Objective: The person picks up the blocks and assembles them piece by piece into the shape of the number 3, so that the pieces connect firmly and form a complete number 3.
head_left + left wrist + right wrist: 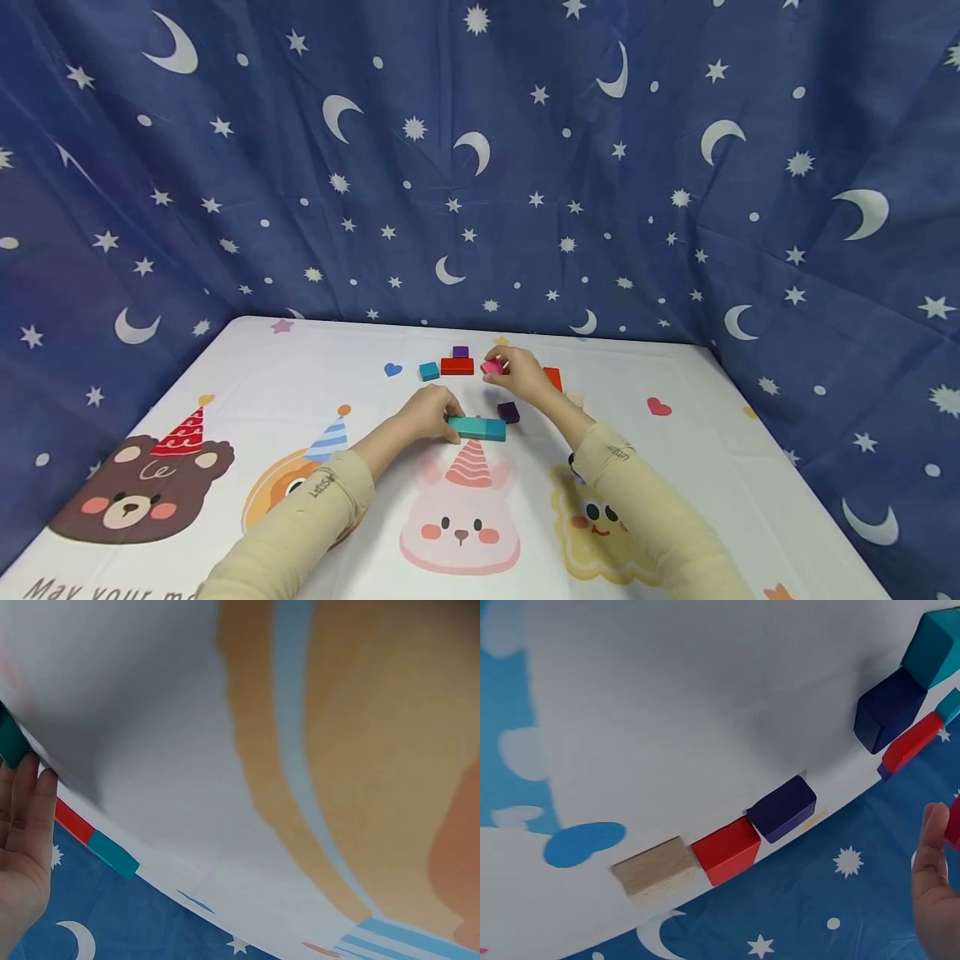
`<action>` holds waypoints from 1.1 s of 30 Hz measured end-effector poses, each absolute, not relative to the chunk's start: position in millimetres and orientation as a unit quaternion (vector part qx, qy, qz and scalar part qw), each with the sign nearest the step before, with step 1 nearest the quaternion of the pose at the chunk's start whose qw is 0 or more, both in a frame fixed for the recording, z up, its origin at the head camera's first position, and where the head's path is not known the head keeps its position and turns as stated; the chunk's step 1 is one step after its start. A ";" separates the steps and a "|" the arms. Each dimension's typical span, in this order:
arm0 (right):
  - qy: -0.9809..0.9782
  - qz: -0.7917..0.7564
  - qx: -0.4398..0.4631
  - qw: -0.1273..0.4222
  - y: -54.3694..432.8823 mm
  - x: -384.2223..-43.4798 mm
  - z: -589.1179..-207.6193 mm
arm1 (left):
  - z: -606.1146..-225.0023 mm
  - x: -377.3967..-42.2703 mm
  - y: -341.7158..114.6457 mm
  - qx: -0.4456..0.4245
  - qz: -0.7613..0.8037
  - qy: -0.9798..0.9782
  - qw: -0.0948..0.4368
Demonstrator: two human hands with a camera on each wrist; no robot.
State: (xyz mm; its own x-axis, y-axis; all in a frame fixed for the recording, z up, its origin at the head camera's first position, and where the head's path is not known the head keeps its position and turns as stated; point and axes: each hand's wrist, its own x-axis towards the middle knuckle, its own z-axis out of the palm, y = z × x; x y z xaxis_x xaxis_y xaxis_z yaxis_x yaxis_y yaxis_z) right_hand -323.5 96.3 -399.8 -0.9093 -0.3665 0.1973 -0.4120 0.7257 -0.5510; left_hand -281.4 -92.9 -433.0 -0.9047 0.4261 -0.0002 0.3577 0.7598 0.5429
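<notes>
The tablecloth (705,492) reads "May your" left of the teal bar (477,428); lettering on the sleeves (300,521) is illegible. Fingers bent, the left hand (430,412) pinches the bar's left end; beyond it, the right hand (519,372), likewise bent, pinches a pink block (492,367).

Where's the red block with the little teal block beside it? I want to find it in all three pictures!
Head: the red block is below the middle, slightly left of centre.
Left wrist: the red block is at the left, just below the middle, beside the left hand.
Right wrist: the red block is near the right edge, just above the middle.
Shared landmark: the little teal block by its end.
</notes>
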 end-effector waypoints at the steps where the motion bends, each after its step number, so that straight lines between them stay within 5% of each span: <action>1: -0.925 0.318 0.205 0.037 98.4 -321.5 -399.4 | -433.6 -281.4 -93.1 0.212 0.275 0.936 0.059; 20: -0.835 0.533 0.118 -0.066 122.7 -297.7 -389.9 | -431.8 -280.6 -91.9 0.183 0.287 0.937 0.078; 33: -0.878 0.443 0.180 -0.023 132.3 -272.1 -392.9 | -432.9 -281.3 -93.1 0.194 0.285 0.935 0.079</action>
State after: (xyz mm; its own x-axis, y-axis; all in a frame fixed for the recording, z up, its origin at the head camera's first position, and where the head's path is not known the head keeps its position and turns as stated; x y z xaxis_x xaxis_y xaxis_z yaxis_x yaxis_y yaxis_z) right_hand -272.1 132.3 -392.9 -0.9342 -0.3361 0.1192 -0.2957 0.5435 -0.7856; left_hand -281.3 -93.1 -432.9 -0.9123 0.4077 -0.0377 0.3174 0.7624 0.5638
